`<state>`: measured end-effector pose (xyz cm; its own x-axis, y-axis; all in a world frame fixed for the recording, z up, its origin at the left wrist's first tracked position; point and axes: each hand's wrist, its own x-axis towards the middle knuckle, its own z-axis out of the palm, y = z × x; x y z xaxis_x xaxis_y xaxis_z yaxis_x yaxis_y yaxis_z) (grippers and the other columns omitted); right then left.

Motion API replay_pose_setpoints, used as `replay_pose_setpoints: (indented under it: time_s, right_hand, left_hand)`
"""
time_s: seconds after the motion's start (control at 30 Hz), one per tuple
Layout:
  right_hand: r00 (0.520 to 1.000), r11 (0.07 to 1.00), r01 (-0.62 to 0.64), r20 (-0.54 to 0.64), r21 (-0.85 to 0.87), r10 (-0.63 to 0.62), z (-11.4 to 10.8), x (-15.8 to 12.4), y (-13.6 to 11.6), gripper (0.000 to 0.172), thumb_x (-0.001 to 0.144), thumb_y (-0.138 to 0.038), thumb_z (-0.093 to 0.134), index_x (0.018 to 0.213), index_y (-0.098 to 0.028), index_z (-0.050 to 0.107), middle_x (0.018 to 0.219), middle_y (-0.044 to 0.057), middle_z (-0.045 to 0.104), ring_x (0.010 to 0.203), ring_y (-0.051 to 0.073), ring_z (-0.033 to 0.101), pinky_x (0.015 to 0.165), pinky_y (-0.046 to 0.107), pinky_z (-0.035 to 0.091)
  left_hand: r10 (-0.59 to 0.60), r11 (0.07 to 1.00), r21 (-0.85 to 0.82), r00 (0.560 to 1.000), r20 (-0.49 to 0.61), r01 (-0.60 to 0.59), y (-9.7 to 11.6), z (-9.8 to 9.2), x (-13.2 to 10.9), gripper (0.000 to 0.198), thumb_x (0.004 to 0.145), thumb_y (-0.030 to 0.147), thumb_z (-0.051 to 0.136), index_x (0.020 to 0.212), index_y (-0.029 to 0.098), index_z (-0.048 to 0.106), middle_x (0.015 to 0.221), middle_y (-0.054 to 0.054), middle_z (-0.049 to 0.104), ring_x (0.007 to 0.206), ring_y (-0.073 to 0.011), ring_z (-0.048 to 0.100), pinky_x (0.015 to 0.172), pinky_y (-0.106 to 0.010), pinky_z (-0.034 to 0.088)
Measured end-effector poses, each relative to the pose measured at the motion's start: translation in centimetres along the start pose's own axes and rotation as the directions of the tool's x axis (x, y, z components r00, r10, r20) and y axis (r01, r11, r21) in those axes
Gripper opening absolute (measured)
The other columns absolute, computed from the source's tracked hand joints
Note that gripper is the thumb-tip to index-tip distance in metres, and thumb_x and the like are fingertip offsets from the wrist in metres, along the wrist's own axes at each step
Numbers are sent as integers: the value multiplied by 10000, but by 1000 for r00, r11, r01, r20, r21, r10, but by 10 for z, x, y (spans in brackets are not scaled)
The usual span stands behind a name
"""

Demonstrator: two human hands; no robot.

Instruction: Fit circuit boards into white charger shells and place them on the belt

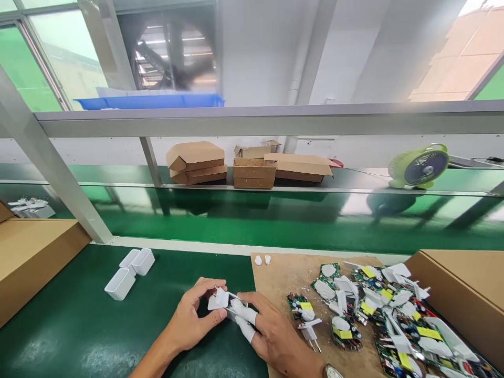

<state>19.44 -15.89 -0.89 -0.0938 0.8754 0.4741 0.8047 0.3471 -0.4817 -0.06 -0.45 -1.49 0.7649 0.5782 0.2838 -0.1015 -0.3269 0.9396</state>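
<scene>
A small white plastic adapter housing (219, 300) is held between my two hands above the dark green mat. My left hand (192, 315) pinches its left side between thumb and fingers. My right hand (271, 328), with white finger cots on two fingers, closes on its right side. What lies inside the housing is mostly hidden by the fingers. Several open white plastic cases (120, 284) stand on the mat to the left. Right of my hands, a circuit board with a plug (309, 331) lies on a brown board (275, 278).
A heap of circuit boards (394, 310) with white parts and yellow tape covers the right side. Cardboard boxes (35, 252) (464, 283) flank the work area. Behind runs a green conveyor (236, 226), with cartons (254, 173) and a green fan (419, 165) beyond. Overhead, a shelf holds a blue tray (149, 101).
</scene>
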Motion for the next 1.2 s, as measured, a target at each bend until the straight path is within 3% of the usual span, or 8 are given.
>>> replay_pose_setpoints:
  time_s: [0.27, 0.43, 0.57, 0.67, 0.8, 0.9, 1.03, 1.2]
  right_hand:
    - [996, 994, -91, 10, 58, 90, -6, 5, -12, 441, 950, -49, 505, 1336, -235, 609, 1241, 94, 650, 1095, 221, 660, 974, 365, 594]
    - [991, 983, -60, 108, -175, 79, -3, -3, -9, 588, 781, 45, 523, 1337, -121, 621, 1394, 182, 613, 1219, 283, 660, 1079, 414, 578]
    - [970, 916, -15, 218, -401, 111, -1, -11, -5, 451, 688, 51, 581, 1102, -67, 716, 1638, 296, 377, 1300, 395, 642, 1087, 486, 578]
    - [968, 903, -6, 225, -429, 113, -1, -11, -5, 321, 693, 47, 580, 947, -90, 719, 1636, 302, 379, 1296, 405, 648, 1047, 490, 599]
    - [980, 922, -9, 180, -386, 85, 1, -8, -3, 503, 680, 53, 524, 1127, -108, 690, 1482, 250, 565, 1162, 325, 717, 975, 439, 637]
    - [996, 944, 7, 89, -329, 24, 3, -8, 1, 526, 726, 22, 516, 1197, -163, 662, 1308, 176, 667, 1021, 273, 738, 896, 393, 658]
    - [994, 978, 62, -76, -199, -78, -3, -1, -4, 469, 957, -56, 489, 1386, -223, 574, 1256, 149, 676, 1045, 240, 726, 898, 335, 643]
    - [982, 990, 75, -164, -122, -95, -12, 13, -15, 480, 1014, -76, 470, 1444, -280, 536, 1246, 120, 670, 1079, 222, 717, 896, 317, 640]
  left_hand:
    - [-186, 965, -186, 983, -3, 182, 15, 0, 8, 564, 735, 594, 892, 1068, 164, 740, 923, -57, 692, 782, -167, 587, 763, -312, 510]
    - [-318, 939, -161, 945, -68, 305, 21, 12, 23, 577, 728, 732, 786, 819, 197, 592, 599, 20, 595, 520, -148, 546, 527, -287, 475]
    - [-323, 946, -24, 929, -180, 324, 30, 24, 35, 419, 748, 549, 776, 719, 233, 503, 564, 60, 532, 470, -115, 454, 453, -231, 340]
    - [-277, 952, 72, 935, -221, 299, 41, 32, 40, 317, 702, 330, 780, 664, 229, 483, 578, 74, 508, 543, -104, 425, 515, -224, 290]
    - [-258, 954, 110, 952, -164, 277, 47, 35, 45, 266, 695, 261, 767, 670, 225, 505, 566, 79, 511, 551, -110, 421, 519, -240, 259]
    - [-247, 966, 55, 964, -96, 253, 39, 28, 45, 326, 811, 469, 741, 722, 209, 565, 619, 46, 567, 569, -120, 467, 538, -245, 328]
    - [-258, 966, -38, 960, -110, 255, 22, 10, 33, 549, 922, 735, 549, 877, 192, 613, 598, 61, 498, 509, -119, 435, 498, -250, 350]
    - [-197, 980, -68, 964, -176, 187, 9, 2, 17, 578, 920, 723, 630, 1112, 182, 696, 901, -44, 629, 733, -159, 566, 593, -260, 451]
